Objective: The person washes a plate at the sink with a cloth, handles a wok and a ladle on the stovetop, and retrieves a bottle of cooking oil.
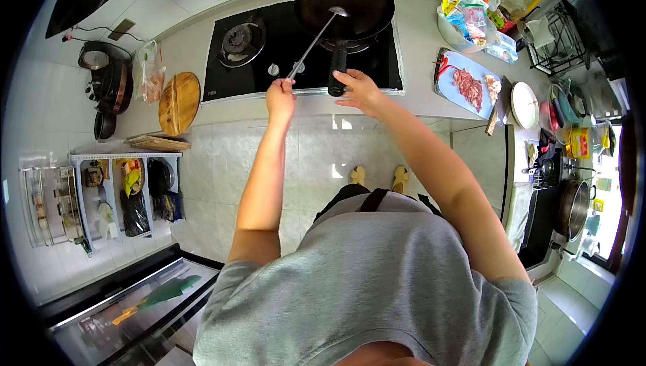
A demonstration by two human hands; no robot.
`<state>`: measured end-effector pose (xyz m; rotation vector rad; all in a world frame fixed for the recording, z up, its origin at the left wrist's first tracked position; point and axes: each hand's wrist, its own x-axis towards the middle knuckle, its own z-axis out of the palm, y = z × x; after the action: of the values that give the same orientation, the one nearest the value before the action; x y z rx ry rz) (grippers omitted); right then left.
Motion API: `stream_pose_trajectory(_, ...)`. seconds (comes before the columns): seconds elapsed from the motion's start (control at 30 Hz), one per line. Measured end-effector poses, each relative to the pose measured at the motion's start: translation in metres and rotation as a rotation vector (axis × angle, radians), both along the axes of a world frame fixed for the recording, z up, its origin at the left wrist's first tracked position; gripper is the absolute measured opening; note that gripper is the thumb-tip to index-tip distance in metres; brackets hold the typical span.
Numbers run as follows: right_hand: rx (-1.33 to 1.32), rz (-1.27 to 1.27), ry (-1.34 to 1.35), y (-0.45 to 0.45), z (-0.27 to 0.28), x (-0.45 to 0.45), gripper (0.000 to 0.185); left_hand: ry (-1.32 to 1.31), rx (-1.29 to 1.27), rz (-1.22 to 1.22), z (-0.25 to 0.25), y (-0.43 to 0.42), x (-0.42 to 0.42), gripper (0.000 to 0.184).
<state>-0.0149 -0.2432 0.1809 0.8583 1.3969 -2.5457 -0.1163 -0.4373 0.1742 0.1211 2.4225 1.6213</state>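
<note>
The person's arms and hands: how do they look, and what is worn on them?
Short grey sleeves end above the elbows; the forearms are bare. The left hand and right hand wear no gloves. No watch or bracelet shows.

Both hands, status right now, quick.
Left hand: closed, holding the long metal utensil.
Right hand: at the wok handle; whether the fingers close around it cannot be told.

Ladle point(340, 11) in wok point(369, 3); board point(464, 63) right of stove point(282, 29).
</note>
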Motion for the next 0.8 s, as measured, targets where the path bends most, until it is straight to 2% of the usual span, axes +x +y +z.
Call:
stream_pose_trajectory(0.03,-0.002,-0.005,0.0,-0.004,-0.002,-0.008,0.073,0.046,-0.086,0.003,0.006,0.001,0.008,0.029)
stream_pose_trajectory(0.1,-0.084,0.013,0.041,-0.01,-0.006,-0.018,0.054,0.13,-0.183,-0.049,0.013,-0.002,0.015,0.029)
stream_pose_trajectory(0.13,-0.063,-0.019,0.034,-0.012,-0.006,-0.02,0.037,0.214,-0.279,-0.095,0.017,-0.004,0.018,0.029)
stream_pose_trajectory(0.27,0.069,-0.075,-0.057,-0.011,-0.004,-0.021,0.025,0.21,-0.335,-0.127,0.06,-0.009,0.031,0.028)
stream_pose_trajectory(0.37,0.059,-0.111,-0.066,0.004,0.0,-0.009,0.024,0.197,-0.29,-0.21,0.072,-0.015,0.028,0.03)
stream_pose_trajectory(0.47,0.055,-0.077,-0.058,0.021,0.006,0.006,0.027,-0.121,-0.012,-0.142,0.084,-0.019,0.025,0.039)
stream_pose_trajectory(0.5,0.058,-0.066,-0.059,0.026,0.009,0.01,0.028,-0.123,-0.008,-0.144,0.087,-0.021,0.025,0.039)
stream_pose_trajectory(0.57,0.086,-0.048,-0.078,0.031,0.016,0.017,0.032,-0.291,0.152,-0.154,0.105,-0.024,0.029,0.037)
stream_pose_trajectory(0.63,0.209,-0.086,-0.144,0.032,0.022,0.024,0.037,-0.307,0.184,-0.156,0.109,-0.025,0.03,0.035)
stream_pose_trajectory(0.67,0.48,-0.148,-0.17,0.033,0.007,0.021,0.042,-0.35,0.276,-0.145,0.108,-0.025,0.031,0.035)
stream_pose_trajectory(0.7,0.481,-0.151,-0.17,0.035,0.001,0.024,0.042,-0.394,0.369,-0.135,0.108,-0.025,0.033,0.034)
stream_pose_trajectory(0.77,1.213,-0.316,0.046,0.03,0.015,0.04,0.044,-0.421,0.418,-0.155,0.101,-0.019,0.042,0.034)
stream_pose_trajectory(0.8,1.153,-0.266,0.112,0.031,0.025,0.044,0.041,-0.448,0.466,-0.172,0.098,-0.013,0.05,0.033)
